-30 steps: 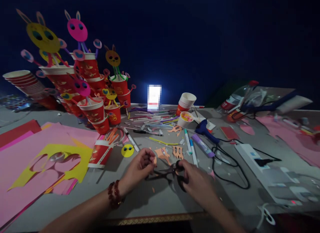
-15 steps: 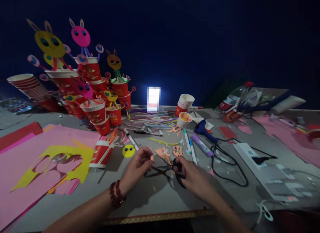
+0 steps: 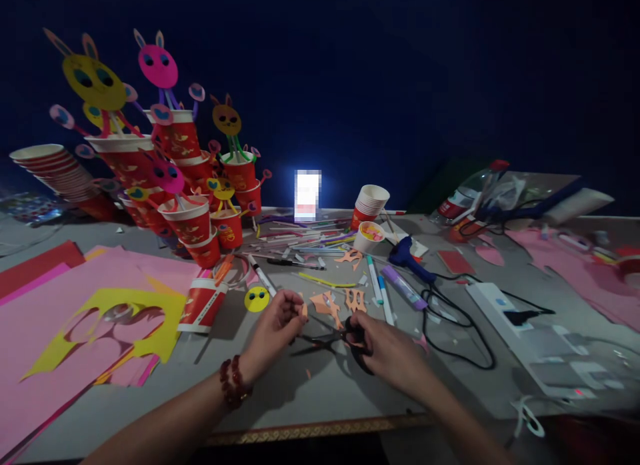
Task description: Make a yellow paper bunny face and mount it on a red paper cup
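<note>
My right hand (image 3: 383,348) grips black-handled scissors (image 3: 330,342), their blades pointing left and parted a little. Close to the blade tips, my left hand (image 3: 280,325) pinches a small orange paper piece (image 3: 305,310), mostly covered by the fingers. Just beyond the scissors lie orange paper offcuts (image 3: 327,305) with cut-out holes. A yellow paper face (image 3: 257,298) with dark eyes rests left of my left hand, next to a white marker (image 3: 261,276).
Red paper cups with paper rabbit figures (image 3: 185,218) crowd the back left. Pink sheets (image 3: 100,265) and a yellow offcut (image 3: 165,338) cover the left side. On the right are a blue glue gun (image 3: 413,258), its black cord and a white power strip (image 3: 520,338).
The scissor blades have parted slightly more. Both hands stay in nearly the same place, and the whole view has shifted a little.
</note>
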Demonstrator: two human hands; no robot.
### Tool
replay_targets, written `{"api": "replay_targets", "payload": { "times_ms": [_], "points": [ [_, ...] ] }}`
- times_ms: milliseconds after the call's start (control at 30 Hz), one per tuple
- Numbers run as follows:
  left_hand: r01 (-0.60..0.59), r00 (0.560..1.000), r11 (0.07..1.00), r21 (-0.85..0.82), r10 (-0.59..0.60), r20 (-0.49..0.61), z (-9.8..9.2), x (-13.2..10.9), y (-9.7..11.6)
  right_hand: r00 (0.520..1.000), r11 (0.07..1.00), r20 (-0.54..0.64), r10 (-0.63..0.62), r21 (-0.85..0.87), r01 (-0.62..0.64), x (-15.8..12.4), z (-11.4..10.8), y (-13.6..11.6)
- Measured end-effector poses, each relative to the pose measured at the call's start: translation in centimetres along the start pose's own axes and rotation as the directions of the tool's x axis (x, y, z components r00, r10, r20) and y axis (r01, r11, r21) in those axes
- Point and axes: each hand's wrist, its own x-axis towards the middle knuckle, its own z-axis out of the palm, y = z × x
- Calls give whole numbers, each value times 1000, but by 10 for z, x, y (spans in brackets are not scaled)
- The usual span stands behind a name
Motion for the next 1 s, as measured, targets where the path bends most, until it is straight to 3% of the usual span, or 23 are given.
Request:
{"api": "replay_targets", "payload": {
  "times_ms": [133, 233, 333, 400, 667, 1000],
  "points": [
    [-5, 1000, 1000, 15, 5, 4, -1, 1, -1, 1000, 1000, -5, 4, 28, -3, 2, 3, 9],
    [-23, 1000, 1000, 22, 22, 17, -2, 1, -4, 998, 952, 13, 69, 299, -70, 8, 7, 16],
    [-14, 999, 999, 32, 13, 30, -1, 0, -5, 994, 681, 53, 94, 725, -103, 17, 10, 12],
    [8, 999, 999, 40, -10, 53, 1, -1, -4, 995, 509, 57, 82, 856, -91, 25, 11, 2],
    [26, 996, 999, -47, -22, 89, -2, -2, 0, 998, 318, 52, 27, 946, -57, 51, 25, -38],
    [34, 998, 998, -48, -31, 49, -4, 0, 1, 995, 271, 30, 91, 961, -54, 59, 42, -31]
  ]
}}
